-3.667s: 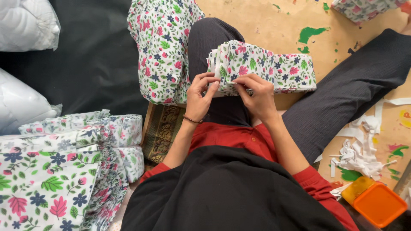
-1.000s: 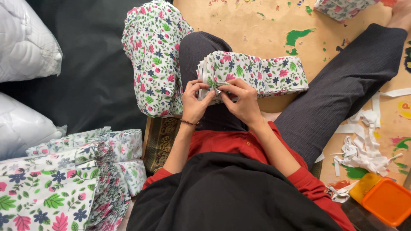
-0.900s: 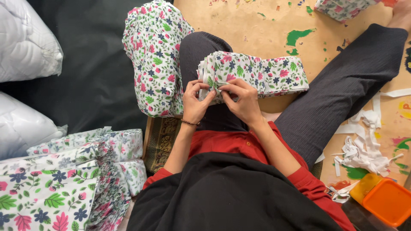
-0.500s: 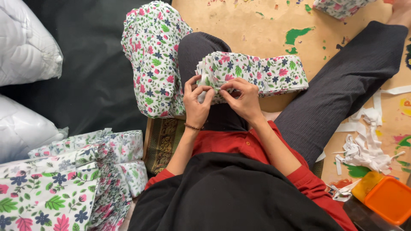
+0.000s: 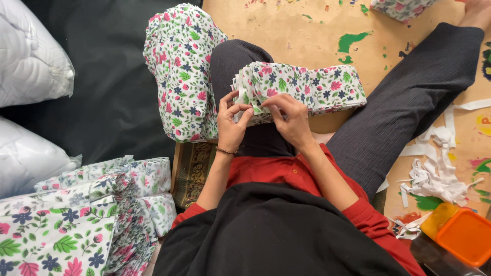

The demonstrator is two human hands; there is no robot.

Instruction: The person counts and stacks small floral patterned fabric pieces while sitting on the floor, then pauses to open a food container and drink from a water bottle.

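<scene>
Head view has both hands pinched on the near left end of a folded floral fabric stack (image 5: 307,89) lying across the raised knee: left hand (image 5: 231,121) nipping the corner layers, right hand (image 5: 290,118) pressing just beside it. The stack's long axis runs off rightward from the grip, with a stuffed floral cushion (image 5: 179,71) left of the knee and white fabric scraps (image 5: 434,174) on the paint-spattered board floor (image 5: 307,30) at right.
</scene>
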